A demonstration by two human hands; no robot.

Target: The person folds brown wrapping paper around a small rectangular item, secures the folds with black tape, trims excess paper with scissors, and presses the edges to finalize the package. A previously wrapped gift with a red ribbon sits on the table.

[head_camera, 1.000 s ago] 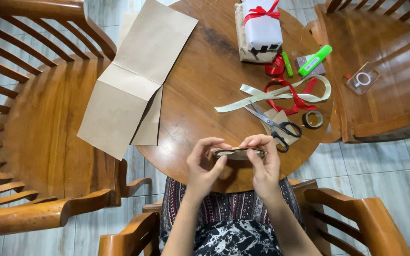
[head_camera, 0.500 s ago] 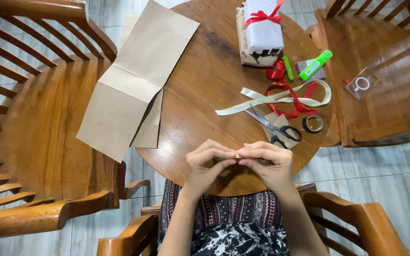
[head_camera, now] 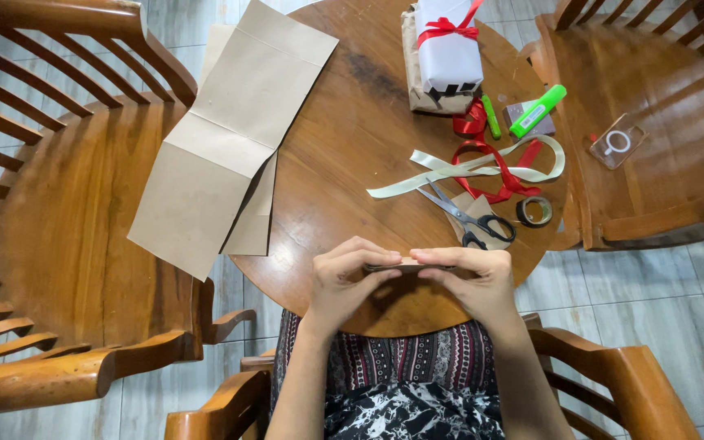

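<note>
**Both hands closed over a small flat piece at the near table edge**

Since a second ago you have lowered your fingers over the piece; it was then plainly seen edge-on between both hands, and now only a thin sliver shows. Your left hand (head_camera: 344,277) and right hand (head_camera: 470,277) meet fingertip to fingertip, each pinching one end of the small flat piece (head_camera: 405,266), held just above the near rim of the round wooden tabletop (head_camera: 352,147). What the piece is made of cannot be made out; most of it is covered by your fingers.

Beyond your right hand lie scissors (head_camera: 470,218), partly over a brown paper scrap, with a tape roll (head_camera: 534,211) just beside them. Cream ribbon (head_camera: 474,166) and red ribbon (head_camera: 499,175) cross each other. Farther off stands a white gift box (head_camera: 448,50), its top cut off by the frame. A creased brown paper sheet (head_camera: 222,138) overhangs the tabletop's left edge.
</note>
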